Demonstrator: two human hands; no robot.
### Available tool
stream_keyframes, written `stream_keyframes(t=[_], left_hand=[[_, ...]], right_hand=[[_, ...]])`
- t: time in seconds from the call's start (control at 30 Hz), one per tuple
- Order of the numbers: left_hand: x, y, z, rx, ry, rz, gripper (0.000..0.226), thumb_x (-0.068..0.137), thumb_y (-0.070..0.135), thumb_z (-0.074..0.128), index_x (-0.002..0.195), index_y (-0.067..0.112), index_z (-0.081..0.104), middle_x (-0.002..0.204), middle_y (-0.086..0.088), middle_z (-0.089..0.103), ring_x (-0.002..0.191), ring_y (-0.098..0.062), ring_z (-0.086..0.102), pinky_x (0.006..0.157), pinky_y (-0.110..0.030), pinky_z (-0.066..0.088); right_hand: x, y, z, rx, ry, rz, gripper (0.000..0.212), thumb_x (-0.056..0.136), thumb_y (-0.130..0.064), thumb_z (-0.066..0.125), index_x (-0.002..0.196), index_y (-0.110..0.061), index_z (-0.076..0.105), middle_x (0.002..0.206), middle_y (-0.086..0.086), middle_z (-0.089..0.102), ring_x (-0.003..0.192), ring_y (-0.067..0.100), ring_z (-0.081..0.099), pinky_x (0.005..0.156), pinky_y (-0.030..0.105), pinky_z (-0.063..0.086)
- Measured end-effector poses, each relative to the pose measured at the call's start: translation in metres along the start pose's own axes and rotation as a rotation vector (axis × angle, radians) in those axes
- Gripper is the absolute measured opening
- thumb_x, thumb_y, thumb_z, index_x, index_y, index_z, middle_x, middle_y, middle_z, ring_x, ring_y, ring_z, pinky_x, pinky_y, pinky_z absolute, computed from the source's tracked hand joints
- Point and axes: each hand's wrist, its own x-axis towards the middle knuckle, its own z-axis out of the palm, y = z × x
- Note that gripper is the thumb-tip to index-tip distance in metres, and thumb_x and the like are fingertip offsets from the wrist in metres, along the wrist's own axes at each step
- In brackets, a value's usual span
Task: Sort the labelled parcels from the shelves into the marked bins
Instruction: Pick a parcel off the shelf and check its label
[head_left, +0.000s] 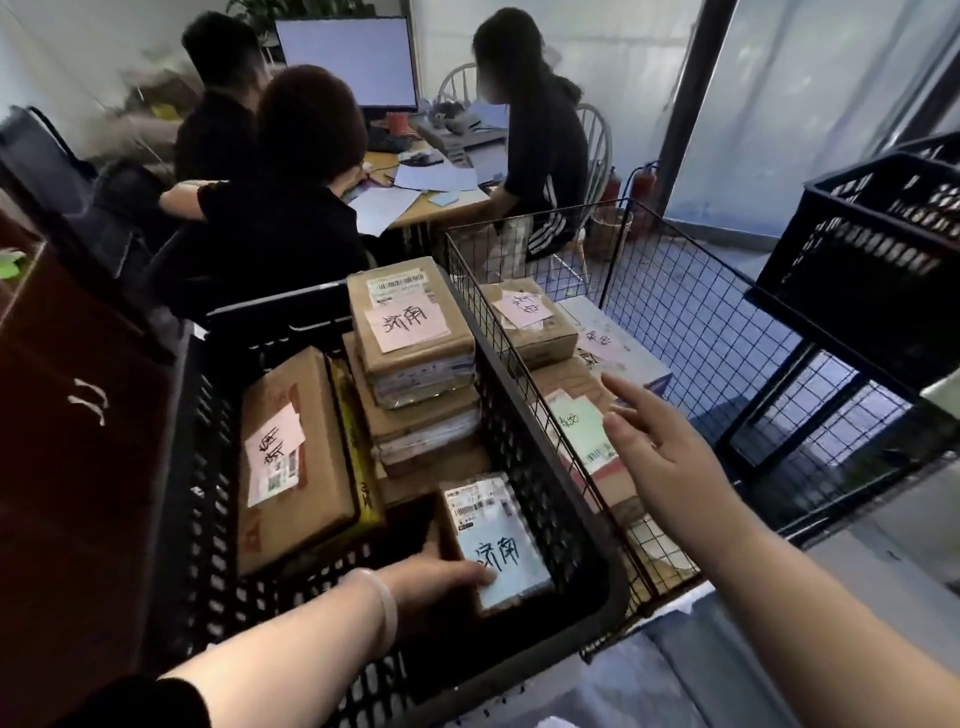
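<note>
**Spotter:** Where is the parcel?

**Operator:** The small parcel (498, 540) with the pale label is low in the near right corner of the black crate (540, 493), just in front of the taped stack (410, 332). My left grip (436, 577) is closed on its near edge, with the thumb across the label.

**Spotter:** How would you finish?

**Operator:** I judge this to be the set-down. Its characters match the stack's top label, so the crate looks right. I'd lay it flat with the label up and slip my fingers out only once it bears on something. I can't tell whether it touches yet.

**Spotter:** And the arms?

**Operator:** My left forearm reaches in over the near rim with the wrist dipped. My right grip (670, 457) is open, its fingers straight and spread. It hovers over the wire basket (675, 291), above the green-noted parcel (576, 421), and holds nothing.
</note>
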Motion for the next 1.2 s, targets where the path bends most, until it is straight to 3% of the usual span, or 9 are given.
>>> stream_keyframes(t=[0.07, 0.17, 0.4, 0.6, 0.77, 0.83, 0.93, 1.07, 1.2], left_hand=[[-0.002, 0.005, -0.008, 0.051, 0.003, 0.018, 0.102, 0.087, 0.01, 0.074, 0.159, 0.026, 0.003, 0.114, -0.004, 0.068, 0.094, -0.017, 0.069, 0.067, -0.022, 0.056], [-0.009, 0.011, -0.024, 0.016, -0.043, -0.044, 0.085, 0.088, 0.017, 0.074, 0.153, 0.033, 0.023, 0.102, -0.002, 0.075, 0.081, -0.016, 0.075, 0.058, -0.026, 0.057], [-0.072, 0.036, -0.061, 0.015, -0.084, -0.035, 0.041, 0.083, 0.029, 0.076, 0.122, 0.028, 0.065, 0.114, -0.008, 0.075, 0.095, -0.024, 0.071, 0.084, -0.051, 0.059], [-0.146, 0.037, -0.114, -0.369, -0.051, 0.172, 0.072, 0.053, 0.021, 0.093, 0.12, 0.008, 0.072, 0.121, -0.017, 0.07, 0.087, -0.028, 0.072, 0.06, -0.044, 0.06], [-0.152, 0.061, -0.156, -0.421, 0.236, 0.285, 0.053, 0.071, 0.031, 0.073, 0.121, 0.013, 0.072, 0.122, -0.018, 0.07, 0.098, -0.029, 0.067, 0.09, -0.052, 0.055], [-0.142, 0.076, -0.163, -0.428, 0.327, 0.284, 0.045, 0.083, 0.033, 0.068, 0.123, 0.014, 0.068, 0.104, -0.017, 0.074, 0.092, -0.03, 0.066, 0.077, -0.049, 0.059], [-0.121, 0.095, -0.167, -0.47, 0.397, 0.301, 0.029, 0.096, 0.034, 0.059, 0.115, 0.013, 0.067, 0.09, -0.012, 0.076, 0.078, -0.028, 0.071, 0.06, -0.04, 0.058], [-0.091, 0.103, -0.172, -0.254, 0.65, 0.48, 0.037, 0.102, 0.021, 0.047, 0.139, 0.017, 0.054, 0.125, -0.01, 0.067, 0.106, -0.029, 0.065, 0.096, -0.046, 0.053], [-0.091, 0.098, -0.178, 0.343, 1.026, 0.569, 0.056, 0.101, 0.028, 0.053, 0.154, 0.02, 0.035, 0.153, -0.013, 0.037, 0.139, -0.03, 0.036, 0.115, -0.035, 0.028]], right_hand=[[0.0, -0.001, 0.0, -0.005, 0.018, 0.004, 0.037, 0.097, -0.04, 0.051, 0.131, -0.053, 0.047, 0.125, -0.025, 0.051, 0.107, -0.019, 0.046, 0.073, 0.002, 0.041], [0.003, -0.002, 0.001, 0.004, 0.029, 0.006, 0.037, 0.096, -0.043, 0.052, 0.133, -0.052, 0.048, 0.125, -0.022, 0.053, 0.108, -0.017, 0.048, 0.078, 0.009, 0.039], [0.009, -0.021, 0.017, 0.023, -0.034, -0.064, 0.04, 0.092, -0.054, 0.049, 0.132, -0.057, 0.044, 0.126, -0.021, 0.053, 0.119, -0.009, 0.045, 0.092, 0.024, 0.04], [0.013, -0.041, 0.043, 0.074, -0.085, -0.134, 0.038, 0.094, -0.044, 0.053, 0.128, -0.06, 0.046, 0.119, -0.031, 0.05, 0.109, -0.02, 0.045, 0.082, 0.011, 0.036], [0.017, -0.053, 0.05, 0.108, -0.07, -0.158, 0.036, 0.094, -0.042, 0.053, 0.126, -0.059, 0.048, 0.116, -0.043, 0.05, 0.115, -0.015, 0.046, 0.088, 0.013, 0.037], [0.018, -0.056, 0.05, 0.089, -0.044, -0.163, 0.037, 0.094, -0.048, 0.051, 0.129, -0.056, 0.046, 0.125, -0.032, 0.051, 0.119, -0.009, 0.046, 0.094, 0.023, 0.038], [0.017, -0.061, 0.05, 0.071, -0.028, -0.178, 0.044, 0.087, -0.059, 0.047, 0.13, -0.057, 0.044, 0.126, -0.031, 0.05, 0.114, -0.017, 0.045, 0.088, 0.017, 0.037], [0.015, -0.063, 0.056, 0.052, -0.006, -0.157, 0.041, 0.094, -0.045, 0.05, 0.135, -0.048, 0.048, 0.129, -0.025, 0.052, 0.119, -0.006, 0.048, 0.099, 0.031, 0.039], [0.008, -0.065, 0.063, 0.026, -0.011, -0.17, 0.043, 0.09, -0.051, 0.049, 0.133, -0.05, 0.049, 0.11, -0.047, 0.05, 0.11, -0.022, 0.044, 0.085, 0.018, 0.035]])
